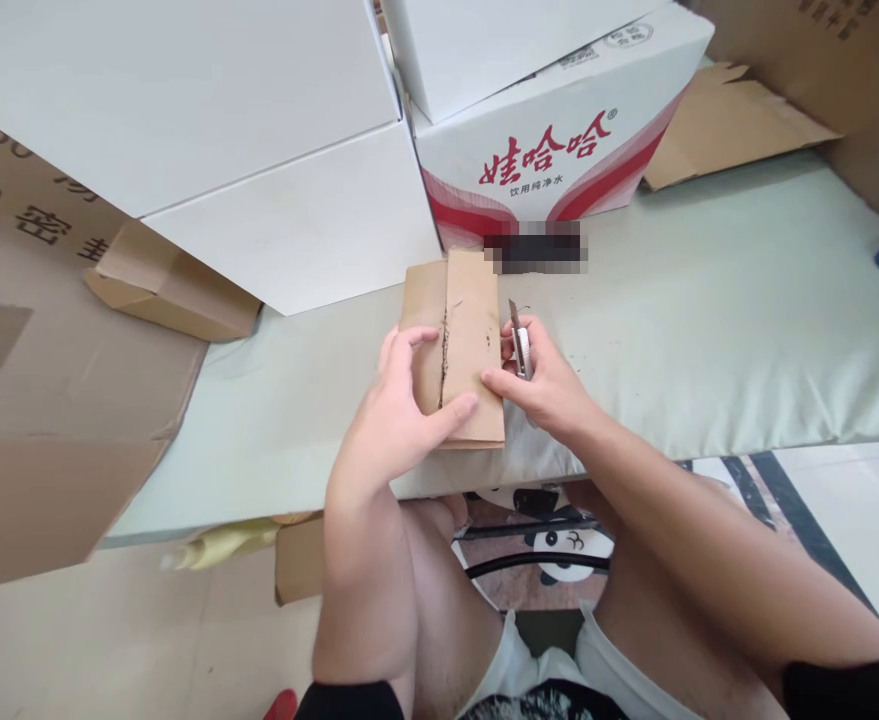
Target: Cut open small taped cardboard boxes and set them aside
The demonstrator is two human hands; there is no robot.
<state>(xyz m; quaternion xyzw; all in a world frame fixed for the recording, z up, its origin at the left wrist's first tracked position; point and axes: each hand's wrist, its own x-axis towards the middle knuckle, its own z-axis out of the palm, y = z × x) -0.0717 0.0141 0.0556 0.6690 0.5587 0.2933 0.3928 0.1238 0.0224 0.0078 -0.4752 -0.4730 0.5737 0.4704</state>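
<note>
A small brown cardboard piece (470,320) lies on the pale green mat (709,330), with a rough cut line running down its middle. My left hand (398,410) presses on its left half, thumb and fingers spread over the card. My right hand (544,385) grips a silver utility knife (520,340) by the card's right edge, blade pointing away from me, while its forefinger touches the card.
White cartons (274,170) are stacked at the back left, and a red-printed water carton (559,150) stands behind the card. Flattened brown cardboard (56,400) covers the floor at left; more cardboard (731,120) sits at the back right. My knees are under the mat's near edge.
</note>
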